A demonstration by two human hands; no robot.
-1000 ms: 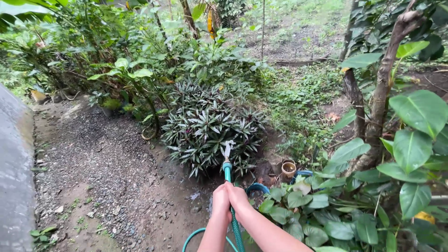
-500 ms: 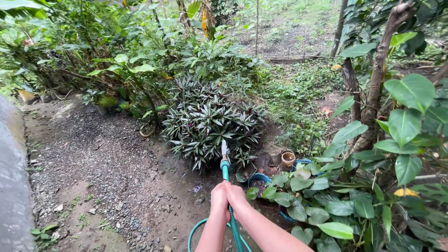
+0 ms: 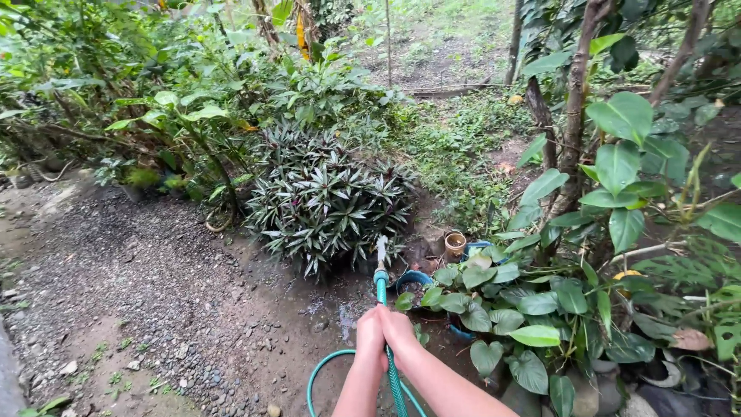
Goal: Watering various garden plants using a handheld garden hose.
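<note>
You hold the hose with both hands.
Your left hand (image 3: pixel 369 333) and right hand (image 3: pixel 399 332) reach forward, fingers wrapped tight around the green hose (image 3: pixel 382 289), aimed at the spiky bush (image 3: pixel 324 201).

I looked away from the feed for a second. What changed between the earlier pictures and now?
The view has swung right: the striped-leaf bush and small brown pot sit further left in frame, and the grey edging at the left has nearly gone. The hose nozzle now points nearer the blue pot. Unchanged: left hand and right hand both grip the green hose, water spraying.
</note>
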